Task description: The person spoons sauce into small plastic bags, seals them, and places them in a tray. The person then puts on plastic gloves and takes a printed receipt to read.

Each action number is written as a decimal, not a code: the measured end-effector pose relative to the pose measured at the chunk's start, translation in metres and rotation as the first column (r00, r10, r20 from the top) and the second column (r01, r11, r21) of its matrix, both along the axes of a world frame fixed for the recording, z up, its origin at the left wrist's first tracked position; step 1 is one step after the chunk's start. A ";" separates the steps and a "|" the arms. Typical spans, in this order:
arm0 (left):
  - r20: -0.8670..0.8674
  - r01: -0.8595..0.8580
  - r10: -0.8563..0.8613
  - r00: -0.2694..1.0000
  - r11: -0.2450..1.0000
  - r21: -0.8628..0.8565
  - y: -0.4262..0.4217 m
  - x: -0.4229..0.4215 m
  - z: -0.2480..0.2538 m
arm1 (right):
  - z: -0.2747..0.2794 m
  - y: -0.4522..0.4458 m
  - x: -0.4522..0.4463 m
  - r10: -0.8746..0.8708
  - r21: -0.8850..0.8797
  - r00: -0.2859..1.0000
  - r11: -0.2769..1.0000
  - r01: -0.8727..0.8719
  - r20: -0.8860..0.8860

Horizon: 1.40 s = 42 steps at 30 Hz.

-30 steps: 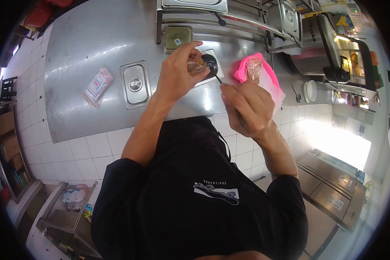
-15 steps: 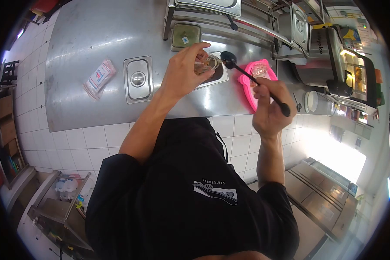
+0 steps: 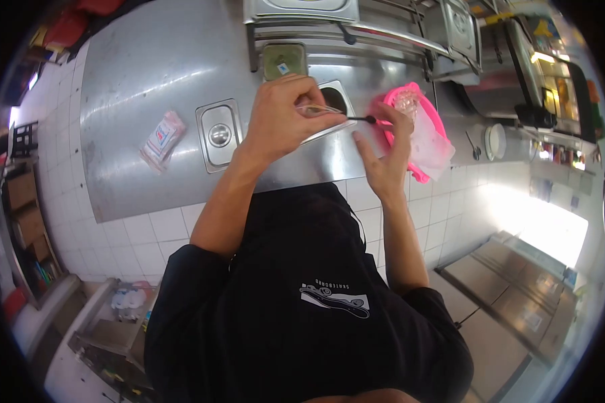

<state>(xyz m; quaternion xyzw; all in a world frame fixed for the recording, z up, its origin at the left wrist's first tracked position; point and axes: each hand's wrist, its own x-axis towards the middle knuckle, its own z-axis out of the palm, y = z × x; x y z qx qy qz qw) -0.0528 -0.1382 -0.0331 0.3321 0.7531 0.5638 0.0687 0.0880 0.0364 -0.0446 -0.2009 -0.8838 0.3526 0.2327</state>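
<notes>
My left hand [image 3: 282, 117] is closed around a small clear plastic cup [image 3: 319, 108], seen nearly edge-on and mostly hidden by the fingers. Beneath it is a steel food pan [image 3: 343, 91] with dark contents. The black ladle [image 3: 361, 119] shows only part of its handle, jutting right from behind my left fingertips over the pan's edge; its bowl is hidden. My right hand [image 3: 388, 151] is open, thumb and fingers apart, at the left side of a pink plastic basket [image 3: 439, 115]. Clear plastic pieces [image 3: 406, 102] and a translucent bag [image 3: 430, 149] lie in the basket.
On the steel counter [image 3: 154, 80] lie a lidded steel pan [image 3: 219, 136] and a plastic packet [image 3: 163, 142]. A green-filled container [image 3: 284, 62] stands behind my left hand. A steel rack [image 3: 302, 10] runs along the back. Scissors [image 3: 474, 146] and a white bowl [image 3: 495, 142] are at right.
My right hand has let go of the ladle and moved to the pink basket, its fingers opening. The ladle has dropped toward the pan. The cup in my left hand has turned edge-on.
</notes>
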 end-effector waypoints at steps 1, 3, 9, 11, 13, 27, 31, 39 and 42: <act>0.107 0.081 -0.078 0.991 0.996 -0.023 0.009 0.003 0.011 | 0.008 -0.003 -0.001 0.178 -0.110 0.984 0.978 -0.179 -0.022; 0.192 0.182 -0.181 0.965 0.983 0.012 0.034 0.006 0.019 | 0.020 -0.009 -0.002 0.354 -0.315 0.927 0.872 -0.376 -0.127; 0.406 0.427 -0.474 0.781 0.880 0.207 0.070 0.016 0.032 | 0.019 0.010 0.031 -0.047 -0.761 0.965 0.625 -0.173 -0.258; 0.385 0.438 -0.493 0.780 0.870 0.225 0.084 0.027 0.025 | 0.016 0.025 0.051 -0.041 -0.779 0.970 0.605 -0.166 -0.239; 0.362 0.439 -0.499 0.787 0.866 0.241 0.095 0.040 0.025 | 0.028 0.024 0.056 -0.134 -0.764 0.932 0.617 -0.189 -0.338; 0.370 0.438 -0.484 0.793 0.875 0.207 0.196 0.221 0.046 | 0.024 0.105 0.224 -0.417 -0.787 0.746 0.574 -0.228 -0.520; 0.363 0.497 -0.519 0.774 0.853 0.158 0.231 0.282 0.039 | 0.012 0.132 0.286 -0.481 -0.799 0.702 0.561 -0.215 -0.526; 0.467 0.531 -0.551 0.691 0.826 0.189 0.274 0.365 0.029 | 0.002 0.158 0.367 -0.552 -0.789 0.640 0.597 -0.144 -0.535; 0.389 0.610 -0.602 0.697 0.783 0.120 0.283 0.383 0.029 | 0.003 0.164 0.385 -0.519 -0.737 0.677 0.675 -0.051 -0.522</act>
